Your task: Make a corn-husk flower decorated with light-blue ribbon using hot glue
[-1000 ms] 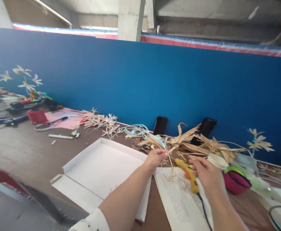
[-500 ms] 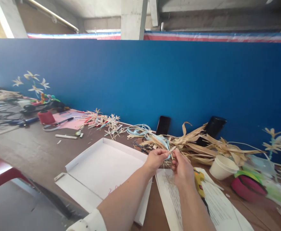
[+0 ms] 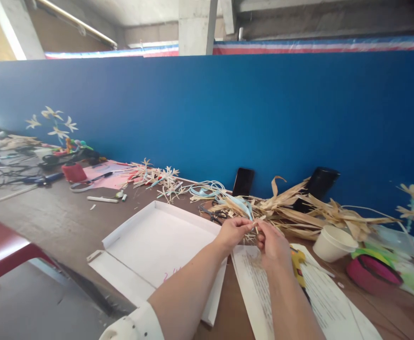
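Here my left grip [image 3: 231,232] and right grip [image 3: 273,243] both pinch a small pale strip [image 3: 255,225] directly between them, equally near each, its long axis too hidden to read, on my side of the dry husks [image 3: 281,200] along the desk [image 3: 61,208].

head camera | single view, worn | faces forward-down | near tabletop [image 3: 60,210] | blue partition [image 3: 299,113] beyond
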A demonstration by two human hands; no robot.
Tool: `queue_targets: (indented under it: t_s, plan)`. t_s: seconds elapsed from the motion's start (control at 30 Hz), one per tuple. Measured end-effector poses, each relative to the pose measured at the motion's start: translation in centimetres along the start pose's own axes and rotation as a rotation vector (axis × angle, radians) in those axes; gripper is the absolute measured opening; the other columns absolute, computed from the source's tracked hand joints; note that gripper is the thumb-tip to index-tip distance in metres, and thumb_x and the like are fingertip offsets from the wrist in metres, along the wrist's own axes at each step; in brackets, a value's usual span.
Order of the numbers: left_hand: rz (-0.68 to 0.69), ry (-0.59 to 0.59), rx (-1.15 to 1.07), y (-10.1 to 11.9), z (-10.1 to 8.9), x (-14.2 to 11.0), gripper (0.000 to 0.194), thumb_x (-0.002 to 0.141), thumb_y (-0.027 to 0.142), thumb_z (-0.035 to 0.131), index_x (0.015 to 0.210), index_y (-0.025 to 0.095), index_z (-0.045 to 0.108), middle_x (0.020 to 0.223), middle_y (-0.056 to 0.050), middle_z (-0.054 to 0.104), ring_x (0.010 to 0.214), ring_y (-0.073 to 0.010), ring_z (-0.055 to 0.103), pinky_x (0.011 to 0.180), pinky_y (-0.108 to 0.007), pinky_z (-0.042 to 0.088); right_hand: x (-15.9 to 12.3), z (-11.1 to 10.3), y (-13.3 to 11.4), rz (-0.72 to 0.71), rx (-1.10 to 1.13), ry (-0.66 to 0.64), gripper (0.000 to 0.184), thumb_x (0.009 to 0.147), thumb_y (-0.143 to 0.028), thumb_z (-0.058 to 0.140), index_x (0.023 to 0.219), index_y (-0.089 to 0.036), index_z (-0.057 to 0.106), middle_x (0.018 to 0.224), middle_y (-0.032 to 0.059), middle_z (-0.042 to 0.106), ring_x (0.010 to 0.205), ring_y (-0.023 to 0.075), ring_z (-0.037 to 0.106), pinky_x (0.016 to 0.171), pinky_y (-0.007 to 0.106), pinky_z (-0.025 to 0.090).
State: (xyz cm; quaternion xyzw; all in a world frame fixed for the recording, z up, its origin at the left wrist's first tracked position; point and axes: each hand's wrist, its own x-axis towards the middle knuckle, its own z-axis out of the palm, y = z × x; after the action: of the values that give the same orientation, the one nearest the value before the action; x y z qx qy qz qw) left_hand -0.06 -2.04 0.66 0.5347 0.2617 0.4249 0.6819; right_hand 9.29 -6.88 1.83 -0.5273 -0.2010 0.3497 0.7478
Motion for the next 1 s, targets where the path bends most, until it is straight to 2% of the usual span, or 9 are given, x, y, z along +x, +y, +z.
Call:
queue_targets:
  t_s: [0.17, 0.37, 1.0]
  plan:
    - [0.026, -0.012, 0.035, -0.27, -0.13, 0.13, 0.041, 0.057, 0.047, 0.072, 0.077, 0.012, 0.070, 0.067, -0.001, 0.058, 0.059, -0.0085, 0.042, 0.060, -0.023, 0.030, -0.04, -0.21, -0.11, -0.022, -0.017, 0.000, 0.025, 0.054, -0.031, 0.075, 0.071, -0.014, 0.067, 0.056, -0.0049, 0.051, 0.044, 0.0034, 0.034, 0.035, 0.015, 0.023]
    - [-0.041, -0.008, 0.035, -0.13, -0.11, 0.13, 0.041, 0.057, 0.046, 0.073, 0.079, 0.012, 0.070, 0.062, 0.000, 0.058, 0.055, -0.0079, 0.041, 0.057, -0.022, 0.030, 0.01, -0.52, -0.31, -0.046, -0.042, 0.001, 0.024, 0.054, -0.030, 0.074, 0.072, -0.015, 0.069, 0.057, -0.0040, 0.053, 0.045, 0.0046, 0.035, 0.035, 0.016, 0.023]
    - [0.018, -0.013, 0.049, -0.05, -0.12, 0.09, 0.034, 0.057, 0.042, 0.074, 0.074, 0.013, 0.071, 0.067, -0.002, 0.063, 0.065, -0.0118, 0.051, 0.067, -0.025, 0.037, -0.02, -0.79, -0.57, -0.063, -0.074, -0.004, 0.027, 0.051, -0.029, 0.074, 0.074, -0.014, 0.071, 0.054, -0.0039, 0.052, 0.043, 0.0051, 0.034, 0.035, 0.019, 0.021]
